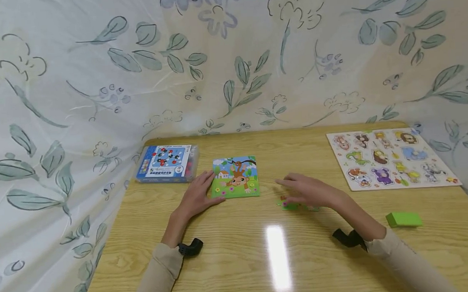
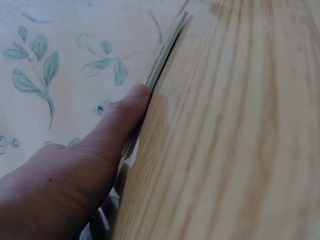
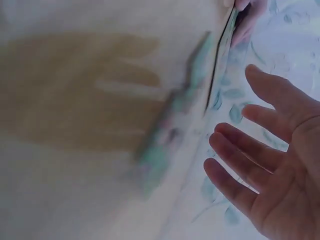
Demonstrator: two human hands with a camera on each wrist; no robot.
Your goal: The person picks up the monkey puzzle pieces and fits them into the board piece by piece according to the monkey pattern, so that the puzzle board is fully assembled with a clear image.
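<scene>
A square picture board [image 1: 235,177] showing a monkey hanging from a branch lies on the table. My left hand [image 1: 198,195] rests at its left side, fingers along that edge and thumb at the near corner. In the left wrist view the thumb [image 2: 127,110] touches the thin board edge [image 2: 167,50]. My right hand [image 1: 310,189] hovers to the right of the board with fingers spread and nothing in them. Beneath it lie small green puzzle pieces [image 1: 288,204], partly hidden by the hand; they look blurred in the right wrist view.
A blue-lidded box with a molecule picture [image 1: 168,164] sits at the back left. At the back right lies a white animal peg board [image 1: 391,158]. A green block [image 1: 403,219] is by the right forearm. Floral cloth [image 1: 230,67] hangs behind the wooden table [image 1: 231,259].
</scene>
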